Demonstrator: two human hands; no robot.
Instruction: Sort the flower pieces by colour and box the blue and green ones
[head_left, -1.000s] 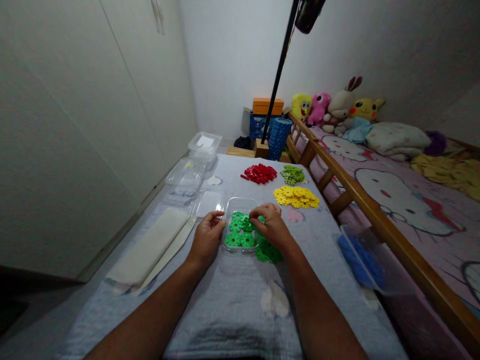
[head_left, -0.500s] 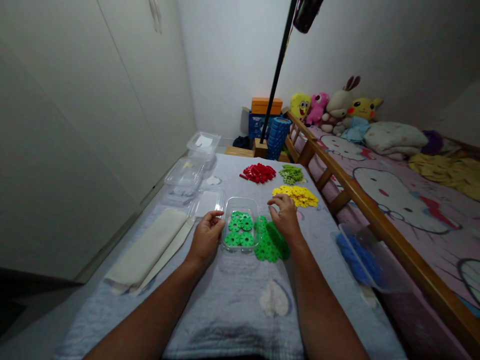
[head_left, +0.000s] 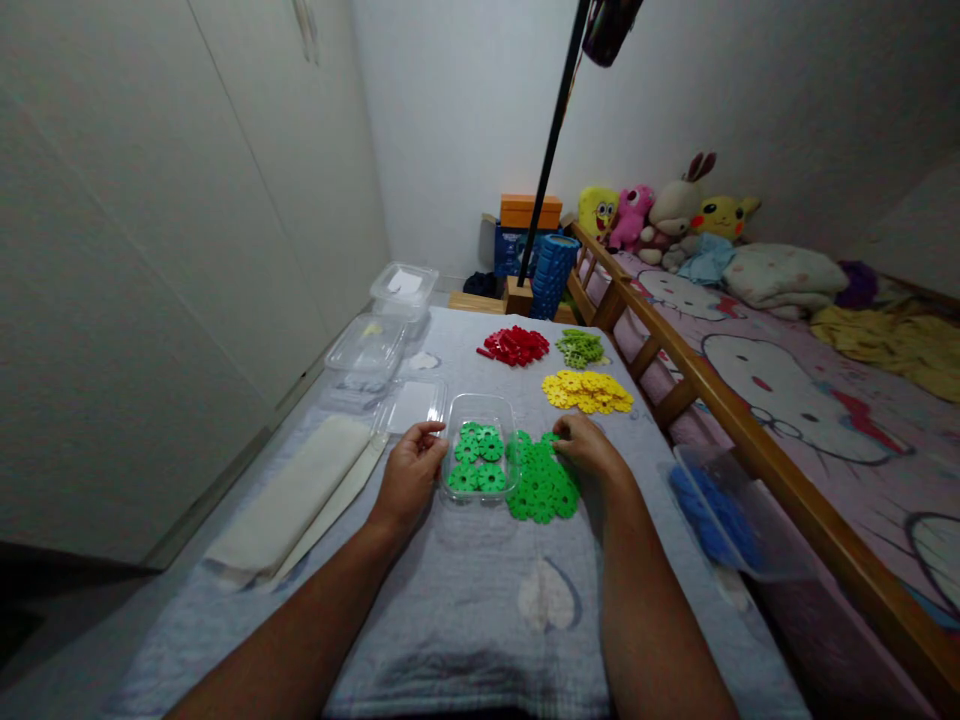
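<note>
My left hand (head_left: 411,468) is closed at the left rim of a clear plastic box (head_left: 480,405), thumb and fingers at its wall. Inside the box lie several green flower-shaped discs (head_left: 478,455) in neat stacks. To the right of the box spreads a loose pile of the same green discs (head_left: 544,485). At the pile's upper right edge, my right hand (head_left: 592,448) pinches a green disc between thumb and fingertips; the fingers partly cover it.
Beyond are piles of yellow discs (head_left: 589,392), red pieces (head_left: 516,346) and light green pieces (head_left: 579,348). Lidded clear boxes (head_left: 367,345) and a folded cream cloth (head_left: 300,490) lie left. A clear container with blue pieces (head_left: 712,515) sits right, beside the wooden bed rail (head_left: 675,365).
My right hand has come down from above the pile to its upper right edge, and its fingers have closed there. My left hand stays at the box.
</note>
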